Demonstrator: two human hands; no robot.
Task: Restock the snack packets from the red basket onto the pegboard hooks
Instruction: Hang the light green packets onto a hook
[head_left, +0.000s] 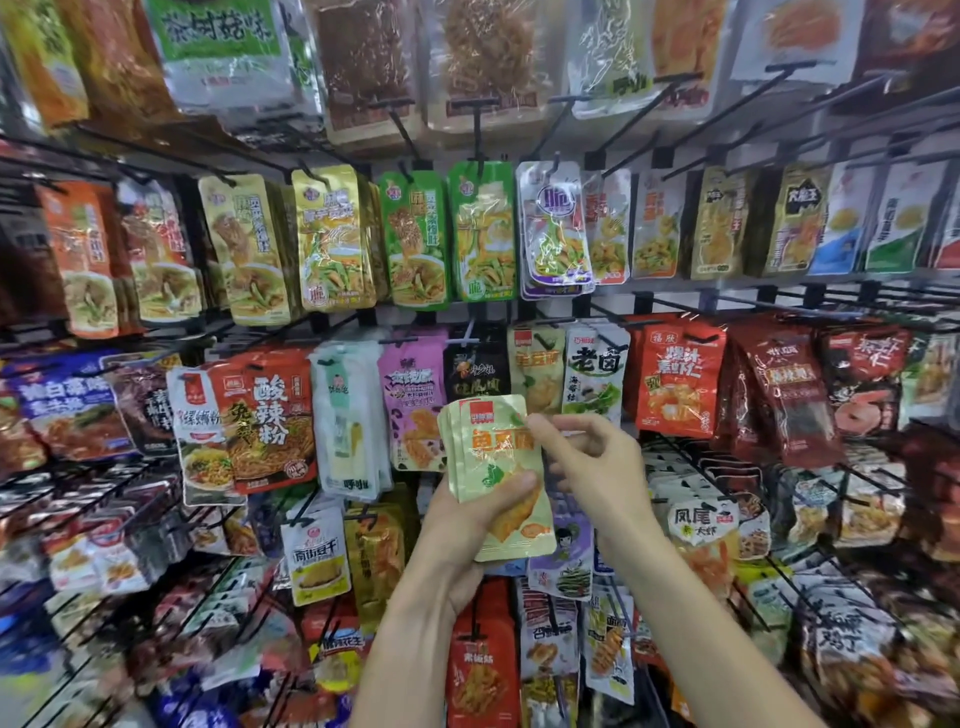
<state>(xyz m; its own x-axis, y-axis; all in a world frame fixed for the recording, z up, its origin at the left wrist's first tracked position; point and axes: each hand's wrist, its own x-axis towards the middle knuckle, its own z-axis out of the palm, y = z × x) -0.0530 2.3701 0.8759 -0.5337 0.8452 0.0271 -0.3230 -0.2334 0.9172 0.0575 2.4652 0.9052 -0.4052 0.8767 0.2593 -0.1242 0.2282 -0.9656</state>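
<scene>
Holding a small stack of pale green snack packets (493, 467) at the centre of the frame, a person stood facing a crowded pegboard (670, 291) of hanging snacks. The left hand (467, 525) gripped the stack from below, thumb pressed across the front packet. The right hand (592, 462) pinched the top right corner of the front packet, fingers curled, apparently peeling it from the rest. Directly above the stack, at mid-frame, matching packets (535, 369) with the same red label hung on a black hook (545, 340), between a dark packet (475, 369) on the left and a white one (595, 374) on the right. The red basket was not in view.

The step in hand looked to be separating one packet for hanging. To do it well, the right hand would need to hold the packet near its punched hole, keep it facing outward, and line the hole up with the hook's tip before sliding it back, while the left hand kept the rest squared so none slipped.
</scene>
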